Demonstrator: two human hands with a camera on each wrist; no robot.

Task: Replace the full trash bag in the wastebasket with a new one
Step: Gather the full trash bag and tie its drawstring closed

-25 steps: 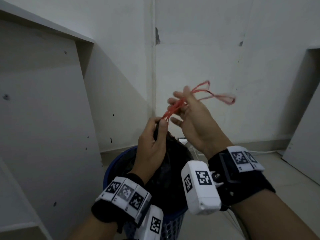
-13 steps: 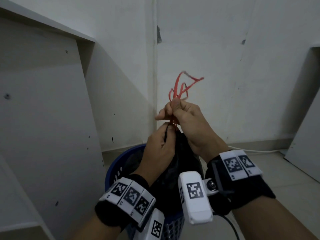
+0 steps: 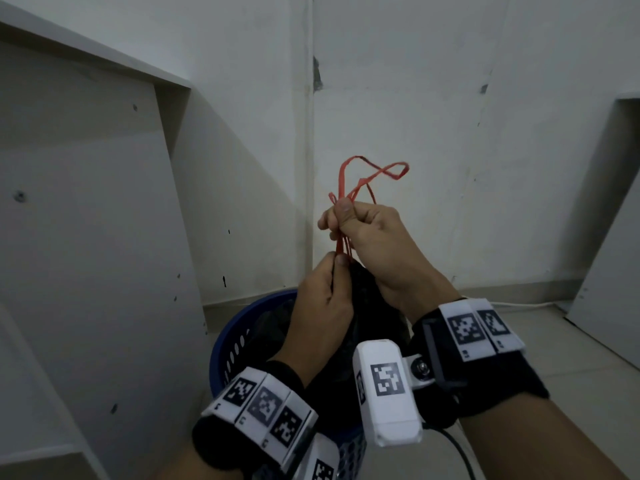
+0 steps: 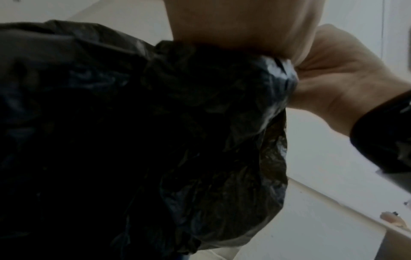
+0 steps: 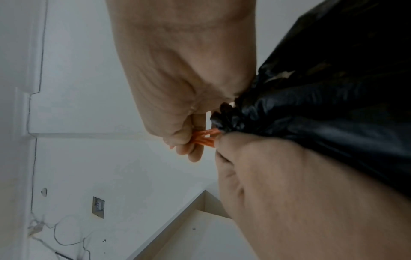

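Note:
A full black trash bag (image 3: 367,306) sits in a blue perforated wastebasket (image 3: 239,337), its mouth gathered to a neck. My left hand (image 3: 325,289) grips that neck just below the red drawstring (image 3: 367,178). My right hand (image 3: 360,230) pinches the red drawstring a little above the neck, and its loops stick up past the fingers. In the left wrist view the crinkled black trash bag (image 4: 155,132) fills the frame under the left hand (image 4: 240,26). The right wrist view shows the right hand (image 5: 186,140) holding the red drawstring (image 5: 204,139) at the trash bag (image 5: 322,105) neck, beside the left hand (image 5: 289,184).
The wastebasket stands on a tiled floor (image 3: 571,358) in a corner of white walls. A white cabinet panel (image 3: 86,237) rises close on the left, and another white panel (image 3: 609,237) leans at the right. A white cable (image 3: 519,304) runs along the skirting.
My right hand swung the drawstring from the right back over the bag's neck and now pinches it close above my left hand. The loops stand upward instead of trailing right.

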